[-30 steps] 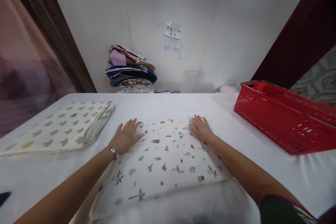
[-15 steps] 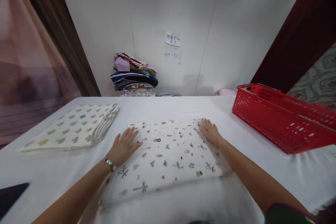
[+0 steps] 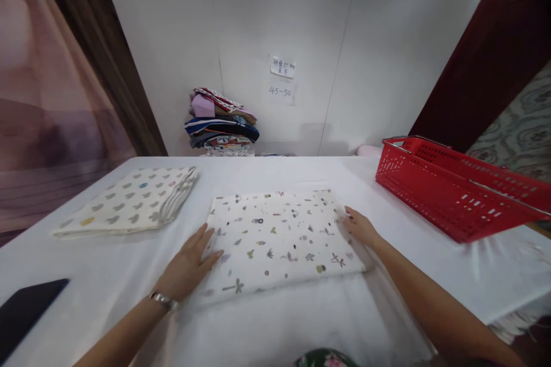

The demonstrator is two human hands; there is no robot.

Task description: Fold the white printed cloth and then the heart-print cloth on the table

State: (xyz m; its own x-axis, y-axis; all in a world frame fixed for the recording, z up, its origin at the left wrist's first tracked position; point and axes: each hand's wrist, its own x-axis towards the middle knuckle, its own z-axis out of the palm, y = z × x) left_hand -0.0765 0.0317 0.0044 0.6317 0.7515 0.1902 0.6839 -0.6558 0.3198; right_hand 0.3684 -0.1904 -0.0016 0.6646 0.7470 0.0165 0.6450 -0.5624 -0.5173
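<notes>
A folded white cloth (image 3: pixel 279 241) printed with small palm trees, leaves and birds lies flat on the white-covered table. My left hand (image 3: pixel 187 261), with a silver bracelet at the wrist, rests along its left side. The fingers there are stretched out and the thumb lies over the cloth's edge. On the opposite side, my right hand (image 3: pixel 361 226) is at the cloth's right edge, fingers extended and holding nothing visible. Some of the right fingertips blur against the fabric. Further left lies another folded cloth (image 3: pixel 129 200) with grey mouse-head shapes.
A red plastic basket (image 3: pixel 456 195) stands on the right of the table (image 3: pixel 293 172). Behind the far edge is a stack of folded fabrics (image 3: pixel 221 120) against the wall. A dark flat object (image 3: pixel 30 309) lies at the near left. Paper labels (image 3: pixel 282 77) hang on the wall.
My left hand has slid down and outward along the cloth's left side. The right hand has moved from the far right corner to the right edge. The view has shifted slightly.
</notes>
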